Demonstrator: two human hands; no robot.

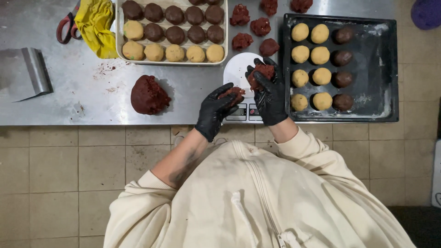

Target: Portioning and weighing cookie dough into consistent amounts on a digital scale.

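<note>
Dough work fills the stainless-steel bench (pixel 92 96), seen from straight above. The left hand (pixel 216 110), in a black glove, is curled around a small piece of dark red dough (pixel 232 93), holding it just over the front edge of the white digital scale (pixel 239 69). The right hand (pixel 268 94), also gloved in black, grips a second lump of red dough (pixel 262 71) with fingers closed over it, above the scale's round white plate and just beside the left hand. To the left, well apart from the hands, a large rounded mass of dark red dough (pixel 149 95) sits on the bench. Behind the scale lie several portioned red dough pieces (pixel 257 27) in a loose cluster. A cream rectangular tray (pixel 172 32) at the back holds rows of dark brown and pale yellow dough balls. To the right of the scale, a black baking tray (pixel 367 69) carries two columns of pale yellow balls and one column of dark brown balls. At the far left lie a metal bench scraper (pixel 34 71), a crumpled yellow cloth (pixel 96 25) and red-handled scissors (pixel 66 27). The person wears a cream zipped jacket (pixel 257 197) with sleeves pushed up.
</note>
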